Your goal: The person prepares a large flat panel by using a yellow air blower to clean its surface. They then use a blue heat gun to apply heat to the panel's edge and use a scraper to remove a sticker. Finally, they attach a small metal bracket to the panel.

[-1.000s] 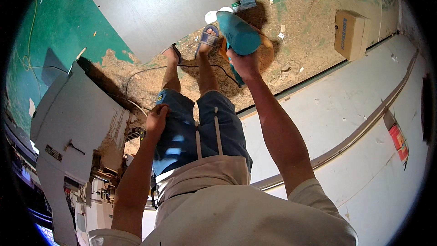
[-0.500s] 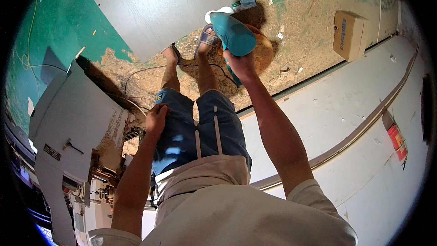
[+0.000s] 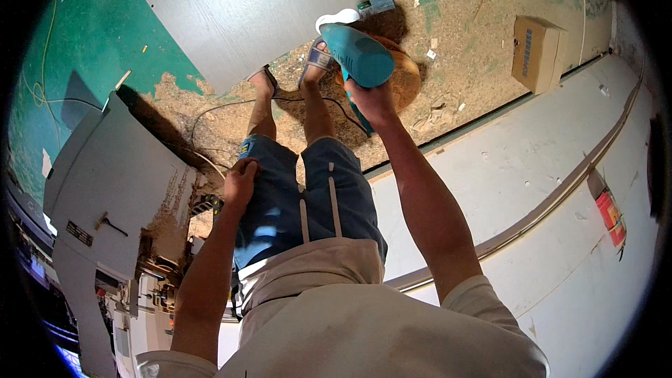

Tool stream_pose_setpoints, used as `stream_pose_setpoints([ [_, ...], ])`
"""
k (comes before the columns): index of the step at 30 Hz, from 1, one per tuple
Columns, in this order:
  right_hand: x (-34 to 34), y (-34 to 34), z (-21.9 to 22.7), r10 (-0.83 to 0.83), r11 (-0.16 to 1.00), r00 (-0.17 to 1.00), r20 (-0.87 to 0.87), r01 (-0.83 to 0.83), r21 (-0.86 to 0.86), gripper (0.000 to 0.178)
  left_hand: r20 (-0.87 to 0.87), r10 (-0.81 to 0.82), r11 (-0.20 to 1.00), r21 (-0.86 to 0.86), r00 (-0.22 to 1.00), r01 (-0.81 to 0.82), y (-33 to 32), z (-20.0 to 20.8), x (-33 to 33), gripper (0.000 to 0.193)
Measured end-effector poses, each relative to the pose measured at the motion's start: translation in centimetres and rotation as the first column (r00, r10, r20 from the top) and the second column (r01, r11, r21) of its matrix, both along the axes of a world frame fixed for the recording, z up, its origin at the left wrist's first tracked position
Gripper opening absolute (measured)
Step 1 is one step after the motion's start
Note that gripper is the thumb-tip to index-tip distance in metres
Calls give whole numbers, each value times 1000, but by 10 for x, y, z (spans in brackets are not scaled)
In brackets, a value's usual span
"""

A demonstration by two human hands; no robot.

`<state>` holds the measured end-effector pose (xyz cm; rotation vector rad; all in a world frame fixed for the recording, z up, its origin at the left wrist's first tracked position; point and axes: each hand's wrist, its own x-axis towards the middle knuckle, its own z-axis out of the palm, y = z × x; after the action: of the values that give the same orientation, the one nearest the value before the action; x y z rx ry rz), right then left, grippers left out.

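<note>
My right hand [image 3: 372, 101] is closed around the handle of a teal heat gun [image 3: 360, 56], held out in front of me. Its white curved nozzle [image 3: 336, 19] points left, over the edge of the grey panel [image 3: 259, 7]; the height between them cannot be told. A dark cable [image 3: 336, 101] runs across the floor below. My left hand [image 3: 240, 178] hangs beside my left thigh, fingers curled close to the blue shorts [image 3: 269, 199]. I see nothing held in it.
A round wooden stool top [image 3: 404, 84] stands partly behind the heat gun. A cardboard box [image 3: 535, 54] sits at the far right, beyond a white board [image 3: 532, 161]. On the left stands a grey machine cabinet [image 3: 115, 182]. Sawdust and scraps litter the floor [image 3: 476, 56].
The heat gun's nozzle end has shifted very slightly up and left. Both hands stay nearly where they were.
</note>
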<state>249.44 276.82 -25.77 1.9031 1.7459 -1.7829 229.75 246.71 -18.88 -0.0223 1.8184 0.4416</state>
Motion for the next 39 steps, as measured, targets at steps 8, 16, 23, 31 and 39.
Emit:
stream_pose_setpoints([
  [8, 10, -12, -9, 118, 988, 992, 35, -121, 97, 21, 47, 62, 998, -3, 997, -62, -6, -5, 2, 24],
  [16, 17, -20, -13, 46, 990, 999, -20, -43, 134, 23, 30, 50, 999, -2, 998, -50, -8, -7, 4, 24],
  [23, 23, -18, -19, 76, 982, 997, -5, -74, 176, 20, 30, 9, 1000, -2, 1000, -9, -4, -3, 4, 26],
  [31, 19, -1, -6, 56, 998, 991, 122, -56, -6, 36, 24, 8, 1000, -16, 1000, -8, -10, -10, 6, 28],
  [39, 49, -1, -48, -104, 972, 995, -5, 103, 213, 17, 41, 43, 999, -23, 998, -42, 2, -1, 6, 27],
])
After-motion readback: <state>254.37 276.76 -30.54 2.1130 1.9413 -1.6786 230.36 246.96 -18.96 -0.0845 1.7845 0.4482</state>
